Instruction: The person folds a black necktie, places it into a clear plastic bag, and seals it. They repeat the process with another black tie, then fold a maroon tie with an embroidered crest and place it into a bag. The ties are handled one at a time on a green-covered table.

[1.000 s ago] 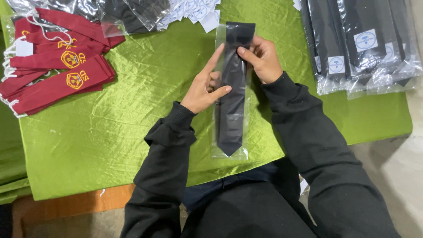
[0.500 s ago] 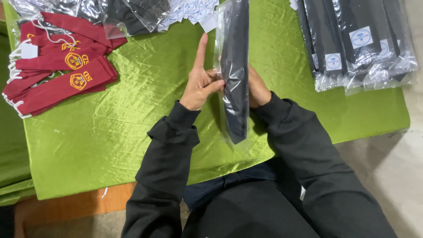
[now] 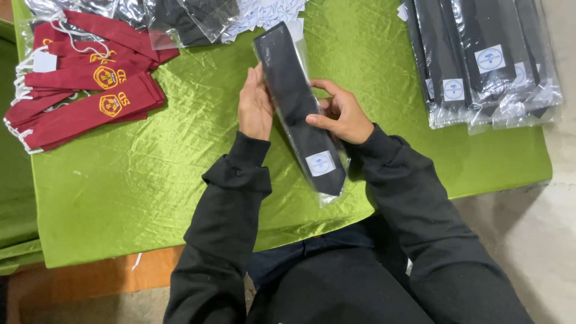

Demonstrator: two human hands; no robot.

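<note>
Now we hold the dark tie in its clear bag (image 3: 298, 105) flat over the green cloth (image 3: 150, 174), label side up. A moment ago it stood upright. Our left hand (image 3: 255, 108) and right hand (image 3: 342, 114) pinch its sides.

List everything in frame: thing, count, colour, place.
bagged tie: one, black with a white label, in a clear sleeve, held in both hands at centre.
bagged tie stack: several, black with white labels, top right on the cloth.
red ties: several, maroon with gold emblems, top left.
clear bags: a loose pile holding dark items, top centre.
white tags: small heap, top centre.
green cloth: one, shiny, covering the table.
left hand: grip on the sleeve's left edge.
right hand: grip on its right side.
</note>
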